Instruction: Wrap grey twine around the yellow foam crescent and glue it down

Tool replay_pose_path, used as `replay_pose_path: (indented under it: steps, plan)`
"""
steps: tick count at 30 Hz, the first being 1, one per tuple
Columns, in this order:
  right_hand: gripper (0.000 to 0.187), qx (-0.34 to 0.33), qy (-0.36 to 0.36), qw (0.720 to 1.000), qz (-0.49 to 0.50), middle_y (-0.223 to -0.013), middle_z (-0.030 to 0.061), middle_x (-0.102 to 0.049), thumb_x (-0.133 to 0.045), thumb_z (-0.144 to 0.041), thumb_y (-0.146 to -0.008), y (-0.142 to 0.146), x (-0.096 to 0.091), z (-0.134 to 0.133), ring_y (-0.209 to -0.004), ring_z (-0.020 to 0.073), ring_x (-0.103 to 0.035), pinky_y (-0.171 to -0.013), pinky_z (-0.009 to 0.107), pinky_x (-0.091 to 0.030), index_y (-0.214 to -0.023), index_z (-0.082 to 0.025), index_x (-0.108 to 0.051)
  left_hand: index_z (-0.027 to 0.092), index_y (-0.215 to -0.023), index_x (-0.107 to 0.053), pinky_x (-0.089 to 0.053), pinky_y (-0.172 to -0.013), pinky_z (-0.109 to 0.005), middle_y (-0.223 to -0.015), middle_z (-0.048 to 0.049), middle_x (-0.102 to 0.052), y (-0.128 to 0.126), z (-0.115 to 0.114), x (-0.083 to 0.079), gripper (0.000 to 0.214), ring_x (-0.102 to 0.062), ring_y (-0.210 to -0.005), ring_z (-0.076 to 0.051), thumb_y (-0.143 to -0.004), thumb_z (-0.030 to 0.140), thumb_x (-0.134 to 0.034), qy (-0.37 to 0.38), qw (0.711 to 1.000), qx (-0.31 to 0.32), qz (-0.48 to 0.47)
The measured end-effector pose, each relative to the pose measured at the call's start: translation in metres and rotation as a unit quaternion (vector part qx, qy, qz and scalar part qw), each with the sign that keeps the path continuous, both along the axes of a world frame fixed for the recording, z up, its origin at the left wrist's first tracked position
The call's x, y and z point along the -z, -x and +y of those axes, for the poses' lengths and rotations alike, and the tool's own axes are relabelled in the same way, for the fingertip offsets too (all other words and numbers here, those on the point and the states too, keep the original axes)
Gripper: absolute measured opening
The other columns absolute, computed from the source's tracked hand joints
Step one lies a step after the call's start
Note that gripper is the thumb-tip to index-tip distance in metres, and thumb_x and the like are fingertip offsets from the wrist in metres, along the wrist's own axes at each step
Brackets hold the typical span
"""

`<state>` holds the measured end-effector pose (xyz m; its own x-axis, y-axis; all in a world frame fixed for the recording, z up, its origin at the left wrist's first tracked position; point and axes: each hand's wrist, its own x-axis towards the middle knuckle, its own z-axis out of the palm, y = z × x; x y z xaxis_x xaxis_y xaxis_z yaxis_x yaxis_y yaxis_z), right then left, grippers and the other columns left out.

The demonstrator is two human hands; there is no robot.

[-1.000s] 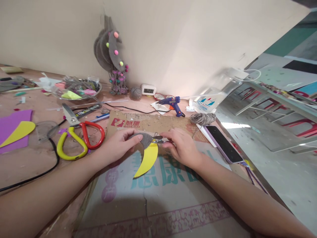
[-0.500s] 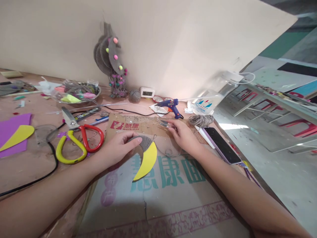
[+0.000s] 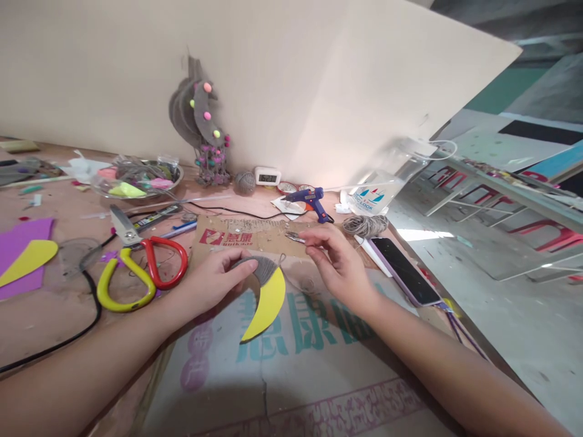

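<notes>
My left hand (image 3: 223, 276) pinches the upper end of a yellow crescent (image 3: 268, 303), which is a flat moon shape. Grey yarn (image 3: 265, 270) is wound round the crescent's top part, and a small loose loop stands up at the edge of the winding. The crescent's bare lower tip points down toward me. To the right, my right hand (image 3: 337, 264) is closed on small metal thread snips (image 3: 295, 237), their tips pointing left; most of their body is hidden by the fingers. A thin strand of yarn lies on the cardboard (image 3: 255, 400) between the hands.
Large scissors (image 3: 143, 261) with red and yellow handles lie at left. Behind are a blue glue gun (image 3: 310, 199), a yarn skein (image 3: 367, 226), a clock (image 3: 267, 176) and a bowl (image 3: 177, 176) of scraps. A phone (image 3: 403, 270) lies by the right table edge.
My right hand has turned slightly and drawn the thread snips a little closer and to the left. The view has shifted slightly; my left hand still holds the crescent.
</notes>
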<state>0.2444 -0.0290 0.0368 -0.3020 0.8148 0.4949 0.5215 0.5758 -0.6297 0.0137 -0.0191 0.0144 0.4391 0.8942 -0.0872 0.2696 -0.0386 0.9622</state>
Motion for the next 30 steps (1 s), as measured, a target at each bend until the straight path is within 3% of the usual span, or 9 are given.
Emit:
replay_pose_path:
  steps: [7, 12, 21, 30]
  plan:
    - [0.024, 0.001, -0.056, 0.997, -0.051, -0.091, 0.0033, -0.057, -0.045, -0.007, -0.085, 0.003, 0.001, -0.004, -0.084, 0.0148, -0.054, -0.076, 0.03, -0.043, -0.101, -0.023, -0.054, 0.017, -0.072, -0.05, -0.03, -0.048, -0.02, -0.055, 0.0069, -0.042, 0.001, -0.001, 0.001, 0.027, -0.039, -0.052, -0.009, -0.083, 0.041, -0.047, 0.0, 1.0, 0.005, -0.001]
    - [0.022, -0.022, -0.03, 0.997, -0.071, -0.085, 0.0023, -0.059, -0.04, -0.006, -0.086, 0.006, 0.003, -0.009, -0.077, 0.0133, -0.054, -0.071, 0.027, -0.043, -0.095, -0.021, -0.053, 0.017, -0.073, -0.051, -0.03, -0.048, -0.02, -0.055, 0.0066, -0.042, 0.001, -0.001, 0.001, 0.026, -0.039, -0.051, -0.008, -0.083, 0.041, -0.047, 0.001, 1.0, 0.007, -0.004]
    - [0.012, 0.012, 0.027, 0.993, -0.111, -0.079, 0.001, -0.061, -0.043, -0.017, -0.089, 0.013, 0.002, -0.012, -0.071, 0.012, -0.056, -0.066, 0.023, -0.042, -0.093, -0.02, -0.054, 0.017, -0.073, -0.051, -0.03, -0.048, -0.02, -0.054, 0.0064, -0.043, 0.0, -0.001, -0.001, 0.026, -0.039, -0.051, -0.009, -0.083, 0.041, -0.047, 0.003, 1.0, -0.007, 0.004]
    - [0.013, -0.019, 0.023, 0.992, -0.122, -0.072, 0.0008, -0.059, -0.043, -0.019, -0.089, 0.012, 0.003, -0.012, -0.066, 0.0116, -0.053, -0.062, 0.023, -0.041, -0.08, -0.019, -0.052, 0.017, -0.072, -0.05, -0.03, -0.048, -0.02, -0.055, 0.0065, -0.042, 0.0, 0.0, 0.001, 0.026, -0.04, -0.052, -0.009, -0.082, 0.04, -0.048, -0.001, 1.0, -0.001, -0.008]
